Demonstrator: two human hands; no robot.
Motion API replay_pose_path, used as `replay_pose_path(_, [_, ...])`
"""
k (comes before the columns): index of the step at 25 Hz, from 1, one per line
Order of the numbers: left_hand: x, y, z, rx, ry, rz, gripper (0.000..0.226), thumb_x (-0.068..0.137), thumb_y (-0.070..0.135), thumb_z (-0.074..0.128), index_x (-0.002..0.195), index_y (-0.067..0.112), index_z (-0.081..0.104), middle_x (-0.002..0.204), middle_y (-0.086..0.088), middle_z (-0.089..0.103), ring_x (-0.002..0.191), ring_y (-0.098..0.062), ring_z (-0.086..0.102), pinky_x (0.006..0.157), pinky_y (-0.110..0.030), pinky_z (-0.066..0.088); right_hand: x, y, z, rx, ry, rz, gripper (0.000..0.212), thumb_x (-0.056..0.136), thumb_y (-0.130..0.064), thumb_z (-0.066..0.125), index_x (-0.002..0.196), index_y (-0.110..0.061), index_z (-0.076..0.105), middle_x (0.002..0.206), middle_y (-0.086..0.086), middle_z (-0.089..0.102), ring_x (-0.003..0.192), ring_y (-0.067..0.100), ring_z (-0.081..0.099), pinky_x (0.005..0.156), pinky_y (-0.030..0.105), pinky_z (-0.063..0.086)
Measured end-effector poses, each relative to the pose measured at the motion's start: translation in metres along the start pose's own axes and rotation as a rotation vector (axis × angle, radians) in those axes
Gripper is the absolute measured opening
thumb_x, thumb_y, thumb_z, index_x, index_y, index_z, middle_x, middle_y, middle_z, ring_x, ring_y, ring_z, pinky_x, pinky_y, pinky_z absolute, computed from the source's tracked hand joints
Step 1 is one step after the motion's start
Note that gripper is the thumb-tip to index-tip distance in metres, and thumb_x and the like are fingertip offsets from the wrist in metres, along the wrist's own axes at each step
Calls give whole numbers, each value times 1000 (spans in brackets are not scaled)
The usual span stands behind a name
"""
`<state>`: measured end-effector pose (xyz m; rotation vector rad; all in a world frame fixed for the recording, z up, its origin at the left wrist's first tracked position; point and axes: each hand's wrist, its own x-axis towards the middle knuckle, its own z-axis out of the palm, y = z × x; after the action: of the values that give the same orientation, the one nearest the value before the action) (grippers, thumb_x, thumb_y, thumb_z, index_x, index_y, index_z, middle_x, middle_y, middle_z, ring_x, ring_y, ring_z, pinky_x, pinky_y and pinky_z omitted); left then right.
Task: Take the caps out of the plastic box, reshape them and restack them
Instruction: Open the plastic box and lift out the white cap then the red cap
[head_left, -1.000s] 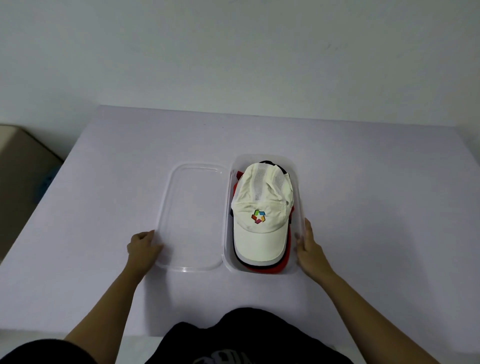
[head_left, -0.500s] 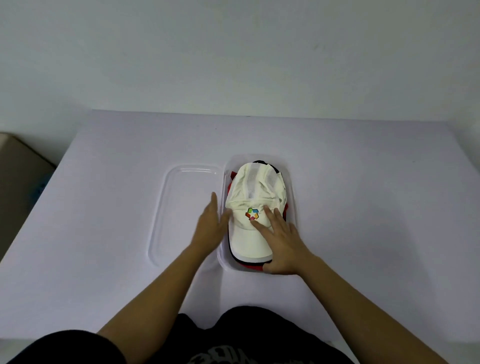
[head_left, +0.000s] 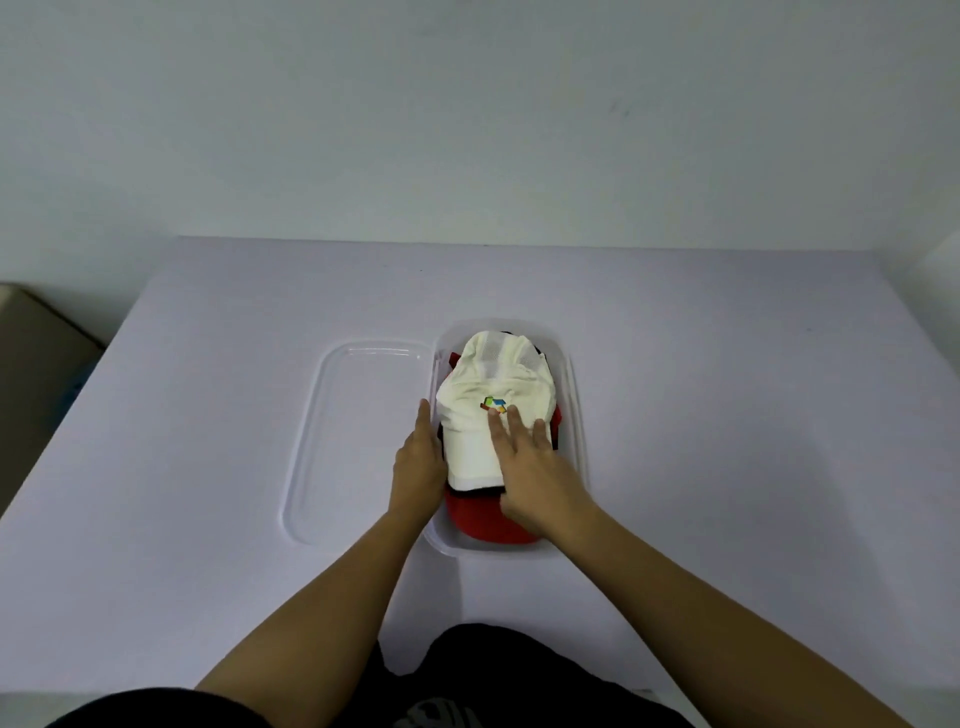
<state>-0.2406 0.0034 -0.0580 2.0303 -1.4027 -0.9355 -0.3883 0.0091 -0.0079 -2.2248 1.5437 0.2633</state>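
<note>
We see the right hand (head_left: 537, 467) with fingers (head_left: 514, 431) spread flat on the white cap (head_left: 483, 405), pressing its brim. The left hand (head_left: 418, 462) lies along the cap's left edge; we cannot tell whether it grips. The cap tops a stack with a red cap (head_left: 480, 519) inside the clear plastic box (head_left: 576, 415). The lid (head_left: 358, 441) lies just left on the bench (head_left: 727, 415).

Pale lavender table (head_left: 208, 467) fills most of the frame, plain white wall (head_left: 467, 114) across the whole top. At the far left edge there's a tan boxy thing (head_left: 36, 343), can't tell what. Dark clothing (head_left: 493, 680) along the bottom edge, some light print on it.
</note>
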Motion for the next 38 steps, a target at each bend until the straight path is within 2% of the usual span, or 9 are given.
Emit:
replay_pose_path(4, [-2,1,-2,-30,-10,-4,52,102,27,26,151,16,14,130,-24,55,115,-43,54,99,-46,41,-17,21,-14,72,643,-137,73,75,8,36,146,-4,25,151,19,32,132,45,38,72,42,58])
replay_pose_path(9, [3,-1,3,-65,-5,-46,50,103,30,23,151,19,16,139,-23,49,123,-42,50,106,-48,38,-13,92,-30,63,1008,-112,67,81,12,43,144,-4,25,152,15,20,140,40,21,104,41,34])
replay_pose_path(13, [3,2,4,-58,5,-79,49,103,29,25,150,20,17,144,-20,45,129,-39,46,109,-46,35,6,167,-4,17,844,83,82,71,24,49,144,-5,25,152,21,26,138,47,25,99,51,40])
replay_pose_path(17, [5,6,5,-44,11,-142,49,103,33,25,150,25,17,140,-21,49,124,-41,51,105,-47,38,28,214,32,-28,484,145,86,64,29,54,141,-2,32,147,27,35,126,57,38,81,62,51])
replay_pose_path(23, [6,10,6,-34,35,-198,50,101,35,27,150,30,16,138,-23,51,121,-42,52,104,-47,38,89,243,17,45,277,133,87,79,20,46,150,-13,6,160,10,-2,145,39,7,105,50,36])
replay_pose_path(28, [7,10,7,-26,43,-182,50,101,33,29,150,30,16,137,-23,51,120,-42,53,104,-46,38,118,234,-23,61,119,135,94,80,7,59,150,-10,-2,158,12,-14,146,36,-4,114,50,25])
replay_pose_path(30, [6,8,7,-18,34,-179,49,102,34,27,150,29,17,137,-22,52,118,-41,55,103,-46,39,101,192,-29,165,189,52,85,78,5,56,149,-9,12,159,14,-2,147,30,4,117,42,22])
replay_pose_path(34, [5,6,4,-3,23,-127,50,102,32,28,150,25,17,135,-21,54,118,-39,56,102,-43,41,27,86,8,223,319,-445,57,74,-12,49,131,-12,51,138,13,49,126,27,45,106,36,39])
replay_pose_path(38, [4,6,2,-3,4,-88,49,103,29,27,150,21,16,136,-20,53,119,-38,55,101,-41,41,12,60,35,-33,-67,-315,95,74,-41,69,149,-28,12,159,6,-16,146,26,-13,114,58,7])
